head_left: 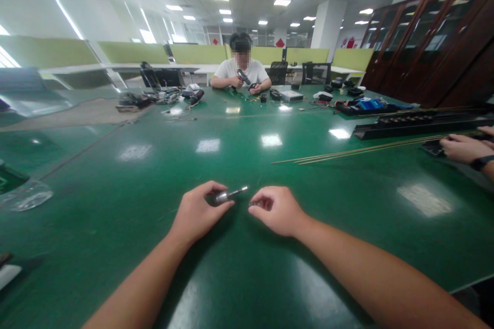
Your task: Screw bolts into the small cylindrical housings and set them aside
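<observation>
My left hand is closed round a small silver metal cylinder with a thin shaft, gripped between thumb and fingers. The shaft points to the right and slightly away from me, and its tip is bright. Just right of that tip, my right hand pinches a small dark metallic part. Most of this part is hidden by the fingers, so I cannot tell its kind. The two held things are apart. Both hands are over the near middle of the green tabletop.
Thin brass-coloured rods lie to the right, near a long black rail. Another person's hands work at the right edge. Across the table a person holds a power tool. A clear plastic bottle lies at the left.
</observation>
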A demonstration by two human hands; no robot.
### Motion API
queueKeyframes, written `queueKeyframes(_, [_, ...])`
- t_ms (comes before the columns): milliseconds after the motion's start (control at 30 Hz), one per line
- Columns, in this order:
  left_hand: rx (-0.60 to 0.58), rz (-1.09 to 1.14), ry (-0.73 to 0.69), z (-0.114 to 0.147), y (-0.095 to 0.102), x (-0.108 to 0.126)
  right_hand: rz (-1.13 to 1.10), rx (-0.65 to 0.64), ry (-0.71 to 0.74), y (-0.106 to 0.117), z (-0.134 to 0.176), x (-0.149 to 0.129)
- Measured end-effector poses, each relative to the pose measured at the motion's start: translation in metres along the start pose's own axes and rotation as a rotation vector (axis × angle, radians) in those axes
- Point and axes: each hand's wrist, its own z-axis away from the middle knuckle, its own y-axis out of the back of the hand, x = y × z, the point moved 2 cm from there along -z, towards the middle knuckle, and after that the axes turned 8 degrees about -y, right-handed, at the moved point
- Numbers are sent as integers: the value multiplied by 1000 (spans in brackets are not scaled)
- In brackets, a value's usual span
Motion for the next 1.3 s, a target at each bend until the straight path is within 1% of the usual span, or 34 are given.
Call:
queueKeyframes(100, [51,-28,73,-2,1,-4,-4,-51,39,-3,2,-2])
queueKeyframes(167, [54,18,142,-3,1,-6,-14,-83,48,-4,3,-3])
queueKeyframes(300, [-5,145,255,-6,-1,-8,-24,-116,59,-6,5,-5])
queueKeyframes(400, [-40,159,275,-8,-2,-9,-21,-143,71,-7,6,-7])
queueKeyframes(467, [-20,219,273,-9,-3,-11,-17,-167,71,-8,7,-7])
queueKeyframes(600, [53,490,327,-9,-10,-20,-16,-193,67,-9,8,-8])
queueKeyframes(700, [98,553,338,-9,-14,-23,-21,-190,82,-10,8,-8])
queueKeyframes(833, [109,501,320,-7,-13,-21,-10,-193,108,-11,8,-8])
queueKeyframes(933, [90,381,303,-3,-6,-15,2,-193,120,-11,8,-8])
queueKeyframes(1033, [70,344,285,1,5,-8,11,-190,146,-11,8,-9])
queueKeyframes(1100, [17,311,265,6,11,-4,15,-191,158,-11,8,-9])
queueKeyframes(1200, [-97,186,203,19,20,0,25,-198,162,-12,8,-10])
queueKeyframes(1267, [-127,102,172,33,29,0,32,-207,163,-12,9,-11])
queueKeyframes(1300, [-109,61,163,42,36,0,35,-213,165,-12,9,-12])
